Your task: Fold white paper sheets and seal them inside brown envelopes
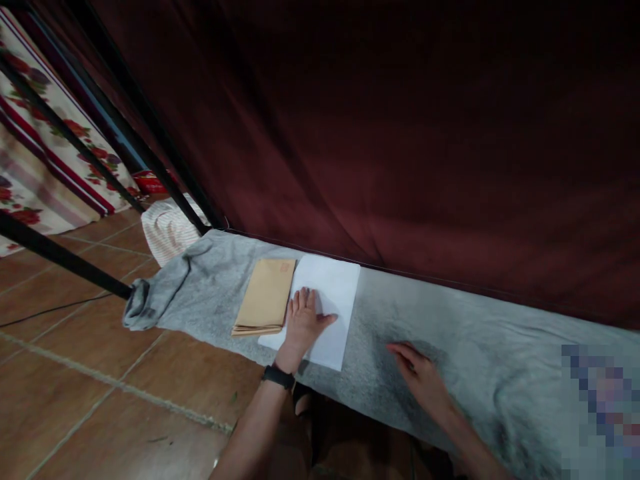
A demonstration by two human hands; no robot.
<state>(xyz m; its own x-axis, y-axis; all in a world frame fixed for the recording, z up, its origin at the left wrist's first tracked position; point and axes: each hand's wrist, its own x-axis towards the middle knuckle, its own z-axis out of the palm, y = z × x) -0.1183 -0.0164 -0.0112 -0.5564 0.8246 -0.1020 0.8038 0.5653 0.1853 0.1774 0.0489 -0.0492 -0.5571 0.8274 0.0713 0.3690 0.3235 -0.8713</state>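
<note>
A white sheet of paper (333,293) lies on a grey cloth-covered surface (450,347). My left hand (303,325) rests flat on the paper's near part, fingers spread, a black band on the wrist. Touching the paper's left edge sits a stack of tan envelopes (265,298). My right hand (423,380) lies palm down on the grey cloth to the right of the paper, holding nothing.
A dark red curtain (400,133) hangs right behind the surface. Black metal bars (65,257) cross at the left above a brown tiled floor (100,373). A striped cloth bundle (167,230) and floral fabric (45,153) lie at far left.
</note>
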